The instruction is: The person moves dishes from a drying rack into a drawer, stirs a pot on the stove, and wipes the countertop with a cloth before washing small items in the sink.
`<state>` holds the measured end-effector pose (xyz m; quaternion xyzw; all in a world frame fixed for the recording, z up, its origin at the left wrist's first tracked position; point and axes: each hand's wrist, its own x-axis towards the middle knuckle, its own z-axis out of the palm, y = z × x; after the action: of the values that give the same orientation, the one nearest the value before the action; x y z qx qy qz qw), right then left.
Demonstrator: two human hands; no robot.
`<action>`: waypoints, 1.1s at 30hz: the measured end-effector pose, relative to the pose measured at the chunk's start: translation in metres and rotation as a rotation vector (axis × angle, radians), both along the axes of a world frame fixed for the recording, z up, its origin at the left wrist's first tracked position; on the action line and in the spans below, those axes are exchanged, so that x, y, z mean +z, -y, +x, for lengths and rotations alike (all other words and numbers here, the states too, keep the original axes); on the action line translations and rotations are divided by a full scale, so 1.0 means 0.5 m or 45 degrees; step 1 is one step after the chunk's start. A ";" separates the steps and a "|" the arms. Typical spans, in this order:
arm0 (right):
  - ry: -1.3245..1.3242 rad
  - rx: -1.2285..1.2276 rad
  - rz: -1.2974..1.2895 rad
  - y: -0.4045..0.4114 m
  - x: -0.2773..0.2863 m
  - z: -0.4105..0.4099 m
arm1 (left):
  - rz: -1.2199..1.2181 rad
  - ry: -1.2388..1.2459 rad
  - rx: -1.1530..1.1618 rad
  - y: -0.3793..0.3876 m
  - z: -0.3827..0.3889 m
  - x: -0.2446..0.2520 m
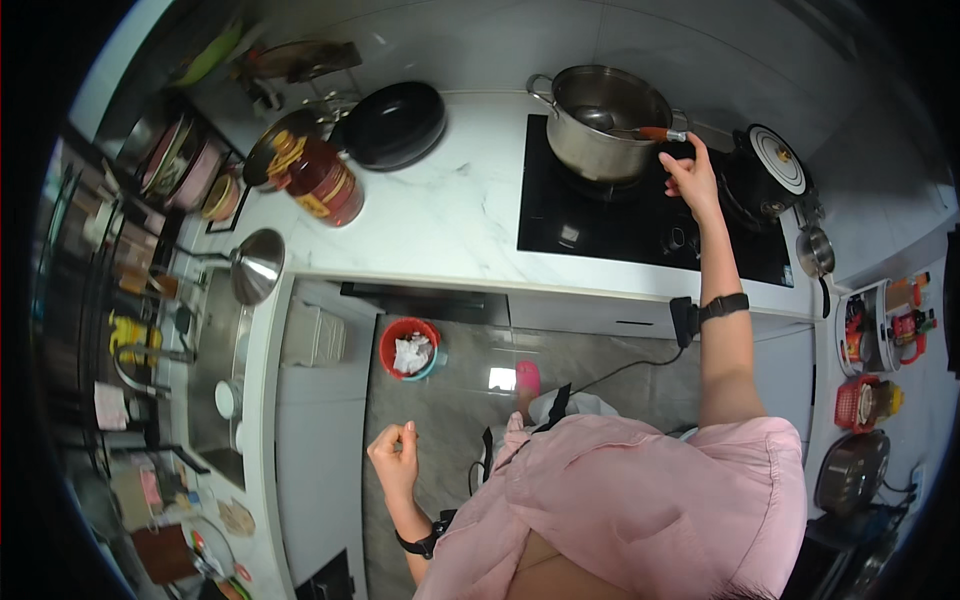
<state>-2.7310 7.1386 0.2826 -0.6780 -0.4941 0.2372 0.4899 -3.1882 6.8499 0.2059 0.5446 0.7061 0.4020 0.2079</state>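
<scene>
My right hand reaches over the black cooktop, its index fingertip at the end of the orange handle of a ladle. The thumb and other fingers are off the handle. The ladle leans on the rim of a two-handled stainless steel pot, its bowl inside. What else the pot holds is hard to tell. My left hand hangs over the floor at lower left, fingers curled, with nothing visible in it. To the right of the right hand stands a black pot with a white lid.
A large bottle of reddish-brown liquid and a black frying pan stand on the white counter. A metal funnel-shaped thing juts near the sink. A red bin stands on the floor. A cable trails from my right armband.
</scene>
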 end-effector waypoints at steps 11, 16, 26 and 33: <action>-0.172 -0.092 -0.074 -0.237 0.034 0.000 | -0.187 -0.035 -0.534 -0.360 0.010 -0.014; 0.336 0.150 -0.106 -0.251 0.063 -0.010 | -0.119 0.085 -0.864 -0.527 0.050 -0.014; 1.170 0.470 -0.069 -0.164 0.145 0.025 | -0.368 0.031 -1.158 -0.684 0.115 -0.028; 1.366 0.609 -0.196 -0.167 0.176 0.044 | -0.367 0.064 -1.178 -0.749 0.220 0.002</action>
<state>-2.7091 7.2219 0.3705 -0.6065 -0.7933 0.0001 0.0540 -3.0783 7.2244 0.2070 0.7570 0.4332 0.1785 0.4553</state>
